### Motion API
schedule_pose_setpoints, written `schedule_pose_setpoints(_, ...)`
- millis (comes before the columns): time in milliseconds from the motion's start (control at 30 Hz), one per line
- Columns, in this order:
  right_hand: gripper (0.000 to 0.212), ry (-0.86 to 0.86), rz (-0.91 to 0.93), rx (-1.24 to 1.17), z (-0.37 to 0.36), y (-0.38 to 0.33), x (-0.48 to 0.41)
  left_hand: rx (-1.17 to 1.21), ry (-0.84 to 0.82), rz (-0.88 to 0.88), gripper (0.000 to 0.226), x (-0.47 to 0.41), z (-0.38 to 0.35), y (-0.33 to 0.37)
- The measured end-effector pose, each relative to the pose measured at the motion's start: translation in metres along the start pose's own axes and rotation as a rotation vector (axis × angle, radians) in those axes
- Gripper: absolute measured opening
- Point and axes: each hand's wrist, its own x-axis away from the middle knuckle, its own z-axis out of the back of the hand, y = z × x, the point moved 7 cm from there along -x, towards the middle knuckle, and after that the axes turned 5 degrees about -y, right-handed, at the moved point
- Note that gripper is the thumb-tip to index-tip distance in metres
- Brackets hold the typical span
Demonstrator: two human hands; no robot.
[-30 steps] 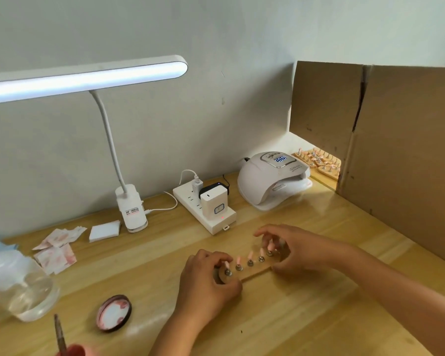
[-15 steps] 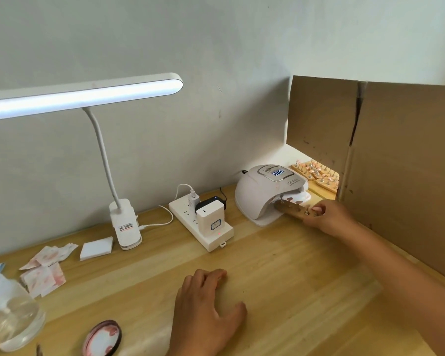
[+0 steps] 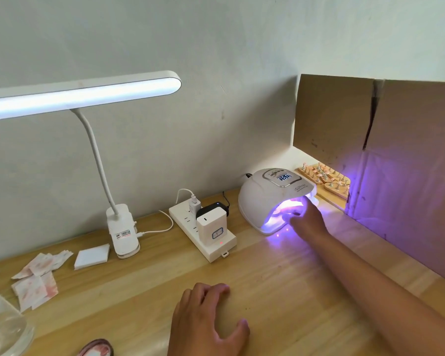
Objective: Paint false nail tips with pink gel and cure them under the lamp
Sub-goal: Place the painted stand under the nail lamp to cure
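The curing lamp (image 3: 270, 199) is a white dome which stands at the back of the wooden table (image 3: 280, 291), near the wall. Its mouth glows violet, its small display shows blue digits, and the light falls on the table and on the cardboard (image 3: 409, 176) at its right.

The right hand (image 3: 307, 222) reaches into this mouth. Its fingertips are lost in the glare, so I cannot tell if they hold something, and the painted tips cannot be seen there.

The left hand (image 3: 206, 322) rests on the table, fingers loosely bent, holding nothing.

Behind the lamp lie wooden holders with nail tips (image 3: 324, 177). To its left are a power strip (image 3: 203, 235), a lit desk lamp (image 3: 88, 95), white pads (image 3: 91, 256) and pink-stained wipes (image 3: 36, 286).
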Motion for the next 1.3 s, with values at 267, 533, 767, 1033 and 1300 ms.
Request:
schedule_pose_setpoints(267, 0.03, 0.73, 0.352, -0.345, 0.068, -0.033, 0.038, -0.027, -0.022, 0.0, 0.089, -0.003, -0.002, 0.0)
schedule_pose_setpoints(533, 0.077, 0.057, 0.431, 0.579, 0.012, -0.107, -0.026, -0.058, -0.064, 0.02, 0.098, -0.003, -0.002, 0.002)
schedule_pose_setpoints(767, 0.063, -0.024, 0.436, 0.765, 0.004, -0.11, -0.046, 0.033, 0.156, -0.145, 0.072, -0.002, 0.015, 0.017)
schedule_pose_setpoints(1033, 0.025, 0.237, 0.642, 0.652, 0.004, -0.144, 0.027, -0.076, -0.049, -0.008, 0.105, -0.002, 0.004, 0.005)
schedule_pose_setpoints(1300, 0.059, 0.129, 1.39, 0.79, -0.026, -0.148, 0.207, -0.018, -0.181, -0.001, 0.066, 0.022, 0.026, 0.017)
